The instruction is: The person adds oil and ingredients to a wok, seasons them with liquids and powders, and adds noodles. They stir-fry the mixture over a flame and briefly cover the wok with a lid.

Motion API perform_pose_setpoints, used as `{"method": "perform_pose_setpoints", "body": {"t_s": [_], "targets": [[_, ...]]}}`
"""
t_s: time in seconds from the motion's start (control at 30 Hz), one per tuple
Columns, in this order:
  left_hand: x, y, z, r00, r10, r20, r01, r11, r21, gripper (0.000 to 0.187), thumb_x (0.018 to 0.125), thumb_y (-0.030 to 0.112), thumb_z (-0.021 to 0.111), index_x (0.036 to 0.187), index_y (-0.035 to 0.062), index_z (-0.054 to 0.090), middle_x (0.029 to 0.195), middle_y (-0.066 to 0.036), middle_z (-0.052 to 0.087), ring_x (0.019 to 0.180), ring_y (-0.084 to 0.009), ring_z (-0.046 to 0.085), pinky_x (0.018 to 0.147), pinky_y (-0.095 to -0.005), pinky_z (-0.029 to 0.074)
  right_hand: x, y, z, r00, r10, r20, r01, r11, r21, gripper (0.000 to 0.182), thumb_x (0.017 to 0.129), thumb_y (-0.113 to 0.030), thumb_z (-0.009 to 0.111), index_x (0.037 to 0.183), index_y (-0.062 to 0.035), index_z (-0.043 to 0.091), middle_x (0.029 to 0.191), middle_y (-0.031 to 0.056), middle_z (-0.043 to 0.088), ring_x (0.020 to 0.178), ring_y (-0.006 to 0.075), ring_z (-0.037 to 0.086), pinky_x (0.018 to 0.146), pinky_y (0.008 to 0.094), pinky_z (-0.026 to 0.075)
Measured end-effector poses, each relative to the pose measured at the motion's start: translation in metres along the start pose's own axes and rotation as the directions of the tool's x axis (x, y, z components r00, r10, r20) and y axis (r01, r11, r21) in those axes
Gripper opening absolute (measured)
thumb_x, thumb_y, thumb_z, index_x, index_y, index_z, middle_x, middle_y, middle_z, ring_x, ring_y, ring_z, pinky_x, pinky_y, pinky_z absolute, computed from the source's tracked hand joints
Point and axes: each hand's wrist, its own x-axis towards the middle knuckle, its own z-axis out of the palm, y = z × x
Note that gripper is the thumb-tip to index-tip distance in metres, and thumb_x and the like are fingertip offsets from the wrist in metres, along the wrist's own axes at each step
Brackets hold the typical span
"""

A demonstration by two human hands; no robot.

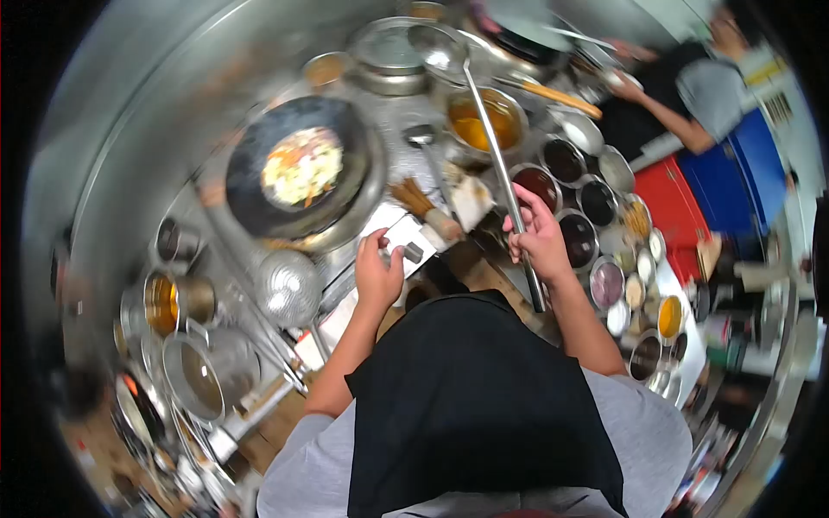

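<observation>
Black apron [484, 406], fingers [530, 198] around steel ladle [495, 154]

At the lower left, a large metal pot [207, 377] holds cloudy liquid, near a small container of amber liquid [161, 302]. A perforated strainer [289, 287] lies to their right. Farther up, a round lidded pot [389, 56] sits near the wall. At the upper right, another person [682, 95] in dark and grey clothing leans beside a red panel [661, 207] and a blue one [760, 160], probably bins, though blurred.
</observation>
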Motion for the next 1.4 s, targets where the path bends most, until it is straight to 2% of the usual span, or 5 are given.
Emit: {"method": "perform_pose_setpoints", "body": {"t_s": [0.17,0.47,0.8,1.07,1.4], "targets": [[0.003,0.032,0.058,0.914,0.127,0.384,-0.099,0.991,-0.091,0.044,0.093,0.014,0.075,0.133,-0.0016,0.064,0.108,-0.018,0.069,0.102,-0.0346,0.068,0.093,-0.0437,0.055,-0.076,-0.007,-0.053,0.983,-0.020,-0.182,0.024,1.000,0.020,0.093,0.080,0.017,0.054,0.167,-0.0088,0.035,0.104,0.0086,0.062,0.058,0.0097,0.055,0.048,0.0242,0.045],[0.061,0.121,0.213,0.675,0.473,0.567,-0.508,0.855,-0.108,0.059,0.092,0.022,0.077,0.143,-0.0024,0.058,0.129,-0.023,0.067,0.124,-0.0422,0.062,0.105,-0.0534,0.047,-0.126,0.015,-0.143,0.894,0.027,-0.447,-0.008,0.999,0.045,0.092,0.081,0.016,0.054,0.168,-0.0072,0.034,0.103,0.0079,0.062,0.058,0.0101,0.055,0.048,0.0255,0.047],[0.102,0.186,0.356,0.572,0.229,0.787,-0.711,0.617,0.338,0.081,0.102,0.051,0.063,0.163,0.0026,0.040,0.168,-0.013,0.044,0.162,-0.0373,0.027,0.126,-0.0732,0.017,-0.122,0.036,-0.228,0.899,0.197,-0.390,-0.171,0.980,0.101,0.090,0.084,0.011,0.056,0.169,-0.0055,0.031,0.099,0.0063,0.064,0.060,0.0111,0.056,0.049,0.0275,0.047],[0.091,0.187,0.354,0.614,0.137,0.777,-0.627,0.683,0.374,0.076,0.102,0.050,0.063,0.160,0.0027,0.045,0.166,-0.014,0.047,0.161,-0.0382,0.029,0.125,-0.0761,0.017,-0.130,0.037,-0.253,0.942,0.250,-0.225,-0.129,0.886,0.446,0.088,0.084,0.012,0.051,0.168,-0.0057,0.030,0.106,0.0139,0.059,0.060,0.0149,0.054,0.050,0.0306,0.046],[0.081,0.176,0.269,0.737,0.297,0.607,-0.502,0.842,0.198,0.075,0.095,0.039,0.075,0.156,0.0019,0.049,0.162,-0.017,0.051,0.157,-0.0376,0.037,0.123,-0.0719,0.024,-0.162,-0.013,-0.215,0.947,0.062,-0.315,0.066,0.923,0.380,0.089,0.082,0.007,0.055,0.167,-0.0057,0.033,0.107,0.0114,0.058,0.060,0.0118,0.051,0.048,0.0265,0.044]]}}
